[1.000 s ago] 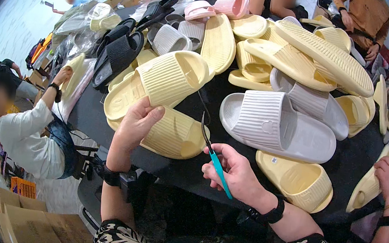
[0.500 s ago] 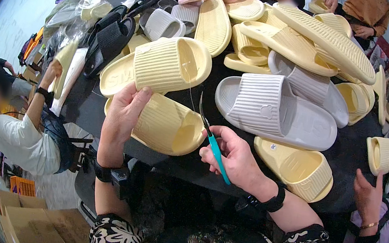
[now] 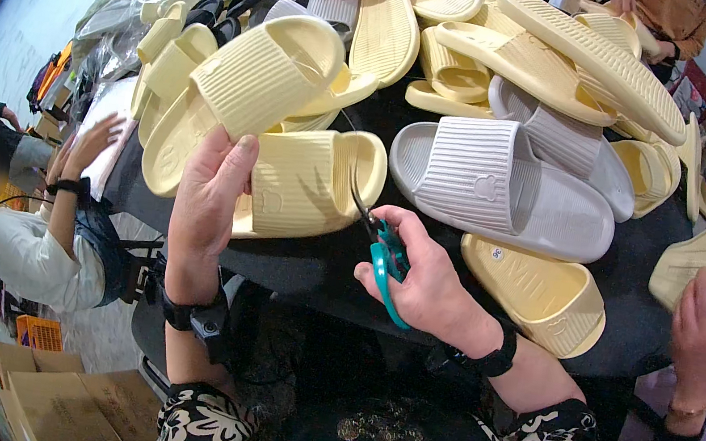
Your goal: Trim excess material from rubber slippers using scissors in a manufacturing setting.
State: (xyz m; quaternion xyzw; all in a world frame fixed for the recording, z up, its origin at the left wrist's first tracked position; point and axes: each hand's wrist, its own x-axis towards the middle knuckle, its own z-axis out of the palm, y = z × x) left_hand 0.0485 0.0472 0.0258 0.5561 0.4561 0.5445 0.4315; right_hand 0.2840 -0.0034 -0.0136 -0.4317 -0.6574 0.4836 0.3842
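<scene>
My left hand (image 3: 210, 200) pinches the near edge of a pale yellow slide slipper (image 3: 256, 76) with a ribbed strap. That slipper is tilted up over others in the pile. A second yellow slipper (image 3: 299, 186) lies just right of my left fingers, against or under the held one; contact is hard to tell. In my right hand (image 3: 442, 292) is a pair of small teal-handled scissors (image 3: 385, 284), its dark curved blades apart and pointing at the second slipper's toe opening. To the right of the blades lies a light grey slipper (image 3: 501, 192), and below it another yellow slipper (image 3: 532, 298).
Yellow, grey, pink and black slippers heap the dark table (image 3: 333, 294). At left, a co-worker's hand (image 3: 91, 143) is raised beside a white strip; at right, another co-worker's hand (image 3: 705, 315) touches a yellow slipper (image 3: 699, 260). Cardboard boxes (image 3: 84, 399) stand at lower left.
My left hand has tilted the yellow slipper up and leftward. The scissors have shifted slightly left, with the handles spread apart. The left co-worker has let go of a yellow slipper.
</scene>
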